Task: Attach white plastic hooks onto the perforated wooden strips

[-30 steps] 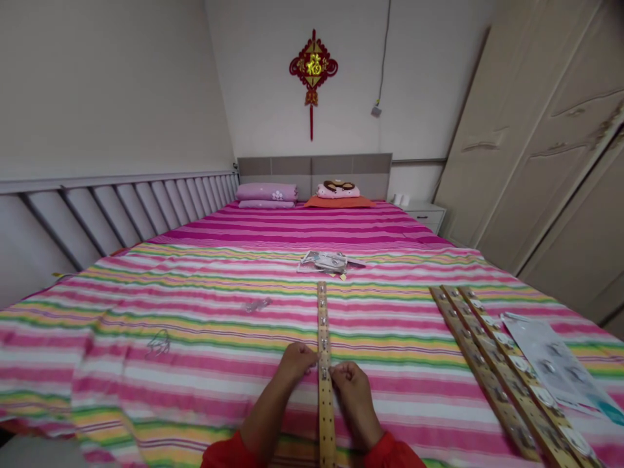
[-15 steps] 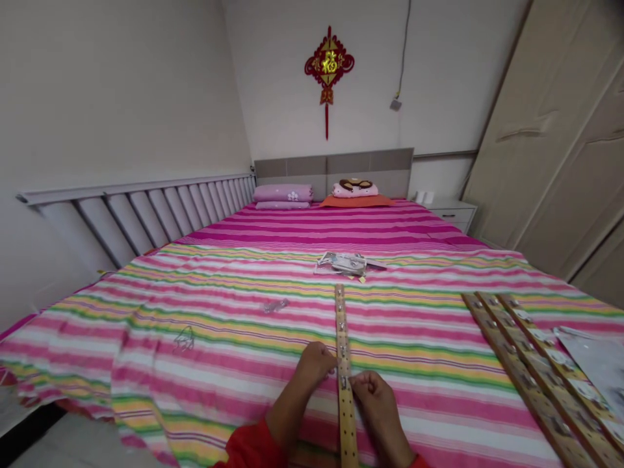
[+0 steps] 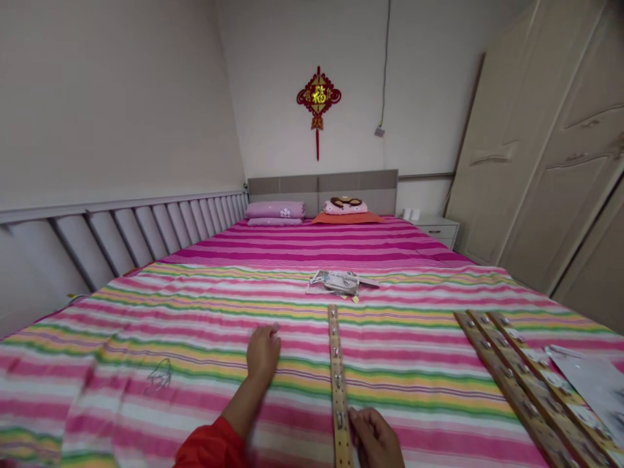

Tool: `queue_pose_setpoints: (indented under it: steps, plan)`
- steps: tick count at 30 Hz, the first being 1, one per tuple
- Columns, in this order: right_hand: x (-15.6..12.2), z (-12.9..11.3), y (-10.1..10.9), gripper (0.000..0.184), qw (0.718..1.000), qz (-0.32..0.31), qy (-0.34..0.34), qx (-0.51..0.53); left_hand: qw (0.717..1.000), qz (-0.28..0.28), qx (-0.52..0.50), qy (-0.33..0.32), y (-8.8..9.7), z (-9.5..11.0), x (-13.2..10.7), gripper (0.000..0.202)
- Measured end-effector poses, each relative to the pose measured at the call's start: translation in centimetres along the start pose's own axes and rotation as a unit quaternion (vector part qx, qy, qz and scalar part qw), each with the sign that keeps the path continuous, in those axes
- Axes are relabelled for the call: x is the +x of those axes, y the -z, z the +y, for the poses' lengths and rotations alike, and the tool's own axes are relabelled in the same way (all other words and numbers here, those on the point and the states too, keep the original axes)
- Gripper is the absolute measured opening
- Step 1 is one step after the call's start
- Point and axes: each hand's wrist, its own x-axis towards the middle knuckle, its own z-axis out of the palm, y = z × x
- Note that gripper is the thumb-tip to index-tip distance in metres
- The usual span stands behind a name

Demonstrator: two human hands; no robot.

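A narrow wooden strip with a row of holes lies lengthwise on the striped cloth, small metal clips set along its upper part. My right hand is closed at the strip's right edge, its fingertips pinching beside the lowest clip. To the left of the strip, my left hand has its fingers curled down over a small clear plastic bag. Most of that bag is hidden under the fingers.
Several similar strips with fittings lie at the right beside a clear plastic sheet. Ahead is a packet of parts. A thin dark tangle lies at left. Pillows are by the headboard.
My left hand has left the strip and moved left to the small plastic bag. The right hand stays at the strip's edge. The camera view has tilted up slightly.
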Motion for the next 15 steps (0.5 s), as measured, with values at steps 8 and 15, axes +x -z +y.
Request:
queue_pose_setpoints:
  steps: [8,15]
  plan:
    - [0.5,1.8,-0.3,0.052,0.999,0.026,0.001,0.035,0.975,0.007,0.223,-0.011,0.3,-1.4,1.7,0.022]
    - [0.2,0.7,-0.1,0.051,1.0,0.022,0.01,0.01,0.994,0.084,-0.06,0.036,1.5,-1.3,1.5,0.03]
